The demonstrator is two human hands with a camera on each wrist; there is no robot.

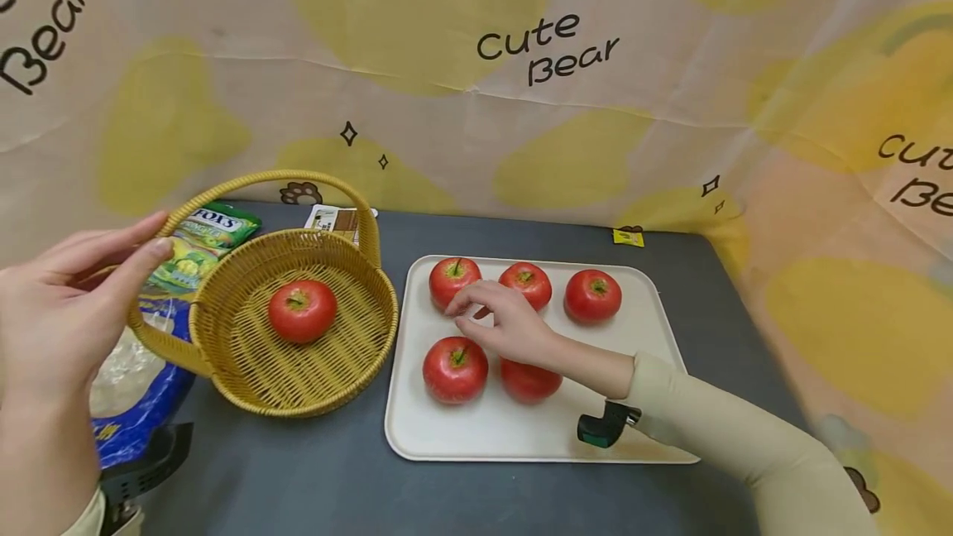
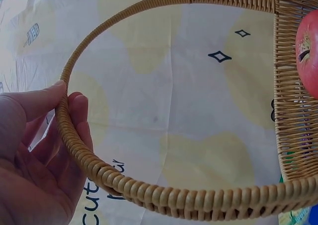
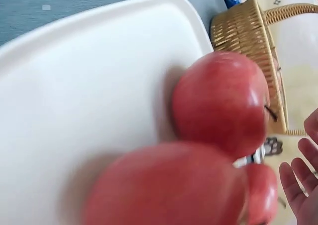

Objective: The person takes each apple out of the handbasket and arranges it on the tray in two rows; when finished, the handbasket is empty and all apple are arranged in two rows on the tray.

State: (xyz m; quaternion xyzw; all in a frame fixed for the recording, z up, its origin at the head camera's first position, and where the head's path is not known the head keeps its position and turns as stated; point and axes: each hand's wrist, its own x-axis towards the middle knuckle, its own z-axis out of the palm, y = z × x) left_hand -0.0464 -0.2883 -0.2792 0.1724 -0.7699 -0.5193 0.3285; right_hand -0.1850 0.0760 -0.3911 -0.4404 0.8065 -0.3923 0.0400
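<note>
My left hand (image 1: 145, 242) pinches the arched handle (image 1: 298, 179) of a woven yellow basket (image 1: 387, 304); in the left wrist view the thumb lies on the handle (image 2: 74, 150) with the fingers (image 2: 79, 115) behind it. One red apple (image 1: 301, 310) lies in the basket, its edge visible as the apple (image 2: 309, 51). A white tray (image 1: 521, 428) carries several red apples. My right hand (image 1: 469, 317) hovers over them between the back-left apple (image 1: 452, 279) and the front-left apple (image 1: 455, 368), fingers relaxed and holding nothing. It partly hides another apple (image 1: 529, 383). Up close, two apples (image 3: 221, 101) blur on the tray (image 3: 89, 86).
A green snack bag (image 1: 208, 238) and a blue bag (image 1: 141, 412) lie left of the basket, with a small packet (image 1: 338, 220) behind it. The dark table (image 1: 298, 470) ends at a patterned cloth backdrop (image 1: 521, 147). A yellow tag (image 1: 628, 236) sits near the back edge.
</note>
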